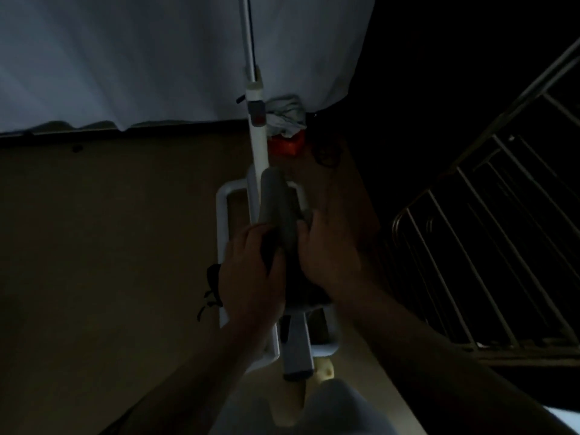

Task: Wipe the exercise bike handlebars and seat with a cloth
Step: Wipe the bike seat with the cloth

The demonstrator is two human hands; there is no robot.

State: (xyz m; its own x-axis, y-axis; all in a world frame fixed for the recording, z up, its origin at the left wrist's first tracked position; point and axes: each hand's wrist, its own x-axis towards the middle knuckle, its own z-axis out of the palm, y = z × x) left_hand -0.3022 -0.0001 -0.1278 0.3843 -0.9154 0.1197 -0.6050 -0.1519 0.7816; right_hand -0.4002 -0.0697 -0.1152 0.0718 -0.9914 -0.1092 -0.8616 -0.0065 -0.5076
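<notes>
Fingers (pixel 270 233) of both hands curled round the grey padded bike seat (pixel 277 208) between them; firm, slightly yielding, best gripped at its sides; crumpled cloth (pixel 287 116) well beyond.

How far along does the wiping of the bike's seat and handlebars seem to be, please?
Done: nothing shows as wiped. In hand: the left hand and right hand are on the grey seat. Left: the crumpled cloth lies unused by the white post; handlebars unclear.

Both forearms were bare to the frame's edge, the left hand (pixel 251 274) and right hand (pixel 329 249) ungloved, no rings or watch showing (dim light). Pale grey clothing (pixel 329 409) covered the legs below.
</notes>
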